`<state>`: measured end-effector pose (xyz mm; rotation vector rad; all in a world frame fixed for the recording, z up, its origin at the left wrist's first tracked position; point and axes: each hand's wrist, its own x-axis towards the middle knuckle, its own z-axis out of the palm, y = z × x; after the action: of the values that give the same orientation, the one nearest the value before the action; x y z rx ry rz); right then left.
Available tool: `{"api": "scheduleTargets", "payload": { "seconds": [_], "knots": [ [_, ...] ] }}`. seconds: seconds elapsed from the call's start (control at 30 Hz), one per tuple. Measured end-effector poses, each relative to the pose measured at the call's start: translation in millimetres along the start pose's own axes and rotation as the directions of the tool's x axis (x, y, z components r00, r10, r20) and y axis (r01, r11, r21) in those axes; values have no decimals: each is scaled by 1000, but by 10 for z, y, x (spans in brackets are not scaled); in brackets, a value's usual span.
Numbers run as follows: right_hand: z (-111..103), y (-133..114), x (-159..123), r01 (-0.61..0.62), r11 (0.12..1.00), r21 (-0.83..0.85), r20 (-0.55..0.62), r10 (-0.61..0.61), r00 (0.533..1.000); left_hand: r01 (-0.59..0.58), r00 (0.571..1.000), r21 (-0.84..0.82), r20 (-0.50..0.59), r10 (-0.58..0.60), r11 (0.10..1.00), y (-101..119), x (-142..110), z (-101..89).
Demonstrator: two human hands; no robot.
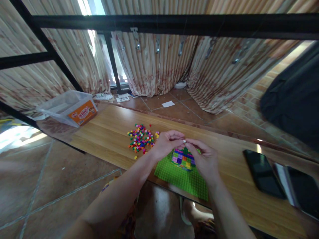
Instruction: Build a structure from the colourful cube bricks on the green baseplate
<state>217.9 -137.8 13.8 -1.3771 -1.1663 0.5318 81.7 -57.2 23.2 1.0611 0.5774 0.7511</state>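
Note:
Above a block structure of many colours [183, 158], my two hands meet fingertip to fingertip. A small white toy brick [184, 141] is pinched there, between the fingers of my left hand [167, 142] and those of my right hand [203, 154]. Both hands are closed in a pinch. The structure stands on a green studded baseplate [179, 181], and my fingers hide part of its top. To the left of my left hand lies a loose pile of small coloured bricks [141, 137].
Everything stands on a long wooden bench [112, 122]. At its left end is a clear plastic bin [72, 104] with an orange label. On the right lie a black phone [264, 173] and another dark flat object [304, 189]. Behind are a black metal bar [174, 25] and curtains [149, 66].

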Motion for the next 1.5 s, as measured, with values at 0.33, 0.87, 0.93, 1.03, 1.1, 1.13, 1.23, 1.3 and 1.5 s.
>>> {"api": "scheduleTargets", "payload": {
  "seconds": [0.33,0.87,0.93,1.03,1.1,1.13,1.23,1.3,1.5],
  "knots": [
    [-57,46,14,-38,999,-1,40,38,998,37,998,55,49,-39,998,-13,-2,36],
    [-155,262,37,-41,951,-306,23,51,998,-80,973,590,-130,191,804,-165,224,-233],
    [-122,285,42,-35,948,-318,27,46,999,-84,981,572,-98,170,816,-222,256,-187],
    [-95,312,55,-26,945,-327,26,37,999,-84,989,493,-63,131,866,-296,290,-121],
    [-89,323,61,-32,947,-319,28,44,999,-70,994,437,-43,99,897,-328,294,-88],
    [-87,326,63,-40,949,-312,25,50,998,-62,996,418,-35,84,906,-338,290,-76],
    [-87,327,69,-56,949,-310,21,65,998,-44,998,408,-24,58,912,-349,276,-53],
    [-91,328,75,-50,944,-327,25,62,998,-43,998,416,-27,60,908,-348,272,-44],
    [-128,357,100,-12,931,-364,70,41,997,-17,998,383,-44,37,923,-354,292,-21]
  ]
}}
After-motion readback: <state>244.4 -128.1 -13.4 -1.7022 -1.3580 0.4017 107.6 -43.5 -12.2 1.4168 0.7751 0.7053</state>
